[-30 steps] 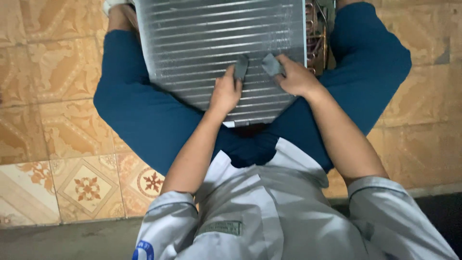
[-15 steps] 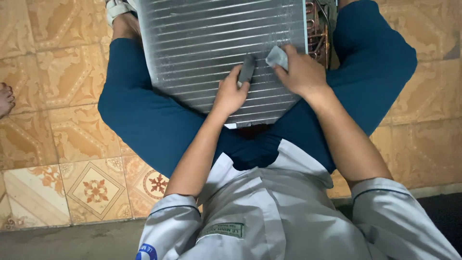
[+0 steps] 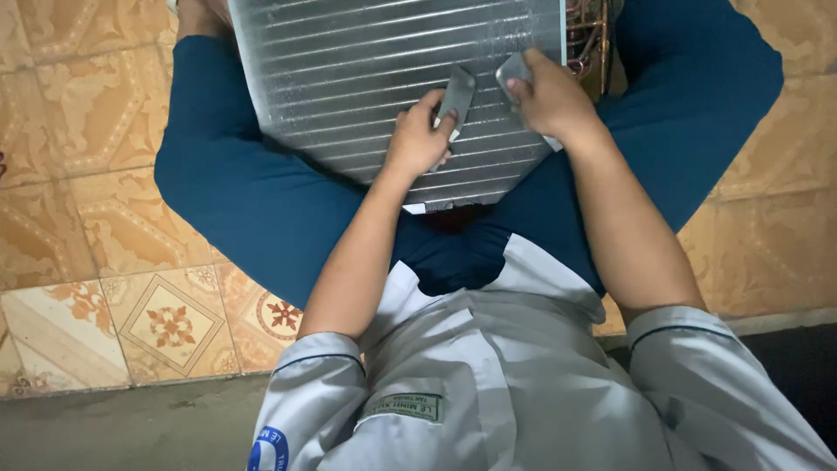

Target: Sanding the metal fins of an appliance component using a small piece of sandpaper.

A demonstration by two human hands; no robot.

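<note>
The person sits on the floor (image 3: 78, 218) with legs crossed, and a coil (image 3: 375, 78) lies across the lap, a silver panel of thin metal fins with darker lines running across it. Its near edge rests on the blue trousers (image 3: 261, 209), and its far part goes out of the picture at the top. At the right end of the coil some copper tubes (image 3: 588, 35) show, partly cut by the frame.

The left hand (image 3: 418, 139) lies on the fins near the lower middle of the panel. Its fingers are closed around a small grey tool (image 3: 457, 94), flat and narrow, which stands tilted and touches the fins with its upper end. The right hand (image 3: 554, 100) is just beside it, near the right edge of the coil. It is closed on a second grey piece (image 3: 513, 68), of which only the top corner shows above the fingers; what kind of thing it is, I cannot tell. The two hands are near each other but do not touch.

The person wears a light grey shirt (image 3: 488, 375) with short sleeves. The floor has tiles with orange and beige patterns.
</note>
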